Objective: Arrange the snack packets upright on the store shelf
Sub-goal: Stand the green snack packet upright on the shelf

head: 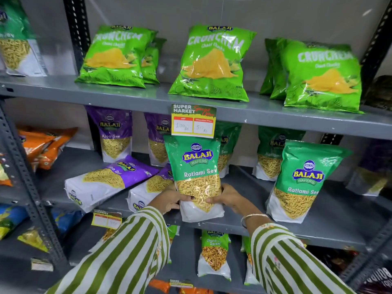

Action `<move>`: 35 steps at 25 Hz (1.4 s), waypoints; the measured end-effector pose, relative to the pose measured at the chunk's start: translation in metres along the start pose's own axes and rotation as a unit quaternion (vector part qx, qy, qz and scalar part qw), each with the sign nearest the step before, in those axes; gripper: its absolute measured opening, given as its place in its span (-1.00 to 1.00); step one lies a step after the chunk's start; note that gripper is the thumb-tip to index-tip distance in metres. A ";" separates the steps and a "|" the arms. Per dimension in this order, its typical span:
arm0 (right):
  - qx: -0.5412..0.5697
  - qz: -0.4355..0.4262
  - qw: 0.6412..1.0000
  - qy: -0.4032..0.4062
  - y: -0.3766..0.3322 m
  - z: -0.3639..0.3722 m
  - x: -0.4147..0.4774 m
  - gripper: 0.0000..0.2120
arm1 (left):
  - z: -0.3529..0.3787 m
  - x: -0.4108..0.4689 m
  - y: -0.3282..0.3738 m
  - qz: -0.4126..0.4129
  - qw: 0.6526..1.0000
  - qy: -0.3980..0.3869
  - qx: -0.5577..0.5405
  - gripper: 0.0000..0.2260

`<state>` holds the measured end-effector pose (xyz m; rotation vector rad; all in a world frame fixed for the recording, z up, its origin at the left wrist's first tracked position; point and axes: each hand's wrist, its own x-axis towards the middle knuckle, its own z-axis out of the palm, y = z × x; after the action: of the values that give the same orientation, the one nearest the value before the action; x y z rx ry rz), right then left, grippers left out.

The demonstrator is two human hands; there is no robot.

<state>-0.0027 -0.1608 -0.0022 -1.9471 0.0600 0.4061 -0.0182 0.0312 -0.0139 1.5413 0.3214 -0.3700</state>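
Observation:
A green Ratlami Sev packet (pixel 196 166) stands upright at the front edge of the middle shelf (pixel 318 234). My left hand (pixel 169 200) grips its lower left side and my right hand (pixel 230 198) grips its lower right side. Left of it, two purple Aloo Sev packets (pixel 110 181) (pixel 148 189) lie flat on the shelf. Another Ratlami Sev packet (pixel 303 181) stands upright to the right. Further purple packets (pixel 114 136) and green packets (pixel 273 153) stand upright at the back.
The top shelf (pixel 127 96) carries several green Crunchem bags (pixel 214 62). A price tag (pixel 193 120) hangs from its front edge, just above the held packet. Orange packets (pixel 44 145) lie at the left. The lower shelf holds Chana packets (pixel 214 253). Perforated steel posts (pixel 25 179) frame the bays.

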 end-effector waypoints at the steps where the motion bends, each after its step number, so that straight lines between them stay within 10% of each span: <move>1: 0.006 -0.017 1.000 0.007 -0.002 0.001 -0.002 -0.51 | -0.001 0.000 0.003 0.010 1.000 0.002 0.001 -0.65; 5: 0.035 -0.042 0.998 0.036 -0.007 0.002 -0.006 -0.59 | 0.000 0.003 0.016 0.043 0.998 0.016 0.032 -0.64; 11: -0.007 -0.046 0.992 0.119 0.016 -0.023 0.029 -0.19 | 0.025 0.037 0.025 0.096 0.989 0.010 0.109 -0.56; 23: -0.033 -0.068 0.973 0.218 0.063 -0.070 0.087 -0.29 | 0.100 0.112 0.023 0.172 0.943 0.117 0.258 -0.52; 32: -0.047 0.031 0.988 0.143 0.060 -0.074 0.083 -0.20 | 0.066 0.104 0.029 0.153 0.932 0.117 0.306 -0.22; 35: -0.069 0.130 0.986 0.081 0.047 -0.072 0.073 -0.54 | 0.012 0.091 0.038 0.151 0.910 0.166 0.348 -0.42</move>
<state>0.0732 -0.2345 -0.0409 -2.1141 0.4040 0.4306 0.0800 0.0163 -0.0181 2.3310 0.2125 0.0449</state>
